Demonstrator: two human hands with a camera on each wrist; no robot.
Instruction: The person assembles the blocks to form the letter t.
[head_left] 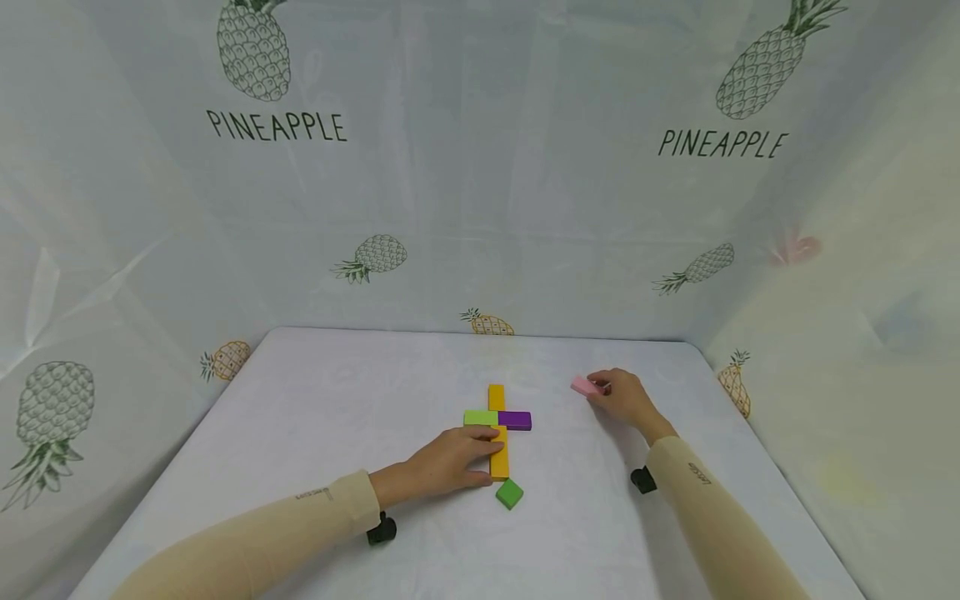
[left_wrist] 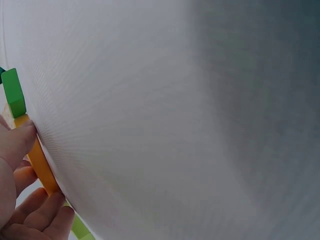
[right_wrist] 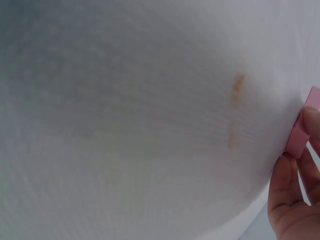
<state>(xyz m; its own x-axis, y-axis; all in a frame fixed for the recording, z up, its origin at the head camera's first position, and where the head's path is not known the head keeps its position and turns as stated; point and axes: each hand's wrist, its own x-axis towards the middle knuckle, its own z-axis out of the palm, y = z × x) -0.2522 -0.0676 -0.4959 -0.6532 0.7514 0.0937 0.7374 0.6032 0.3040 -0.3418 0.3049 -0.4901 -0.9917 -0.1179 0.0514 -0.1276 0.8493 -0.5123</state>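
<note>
My left hand (head_left: 450, 460) grips a long yellow block (head_left: 498, 462) lying on the table, its thumb at the near end and fingers at the far end. Beyond that end, a lime block (head_left: 480, 417) and a purple block (head_left: 515, 421) lie side by side, with another yellow block (head_left: 497, 397) behind them. A green block (head_left: 509, 494), turned at an angle, lies by the near end of the gripped block. Off to the right, my right hand (head_left: 624, 397) pinches a pink block (right_wrist: 298, 137) between thumb and fingers, at the table surface.
The white-covered table (head_left: 360, 375) ends at a hanging cloth (head_left: 480, 192) printed with pineapples, which also closes both sides. A black wrist device (head_left: 382, 529) sits below the left cuff, and another black device (head_left: 642, 479) below the right cuff.
</note>
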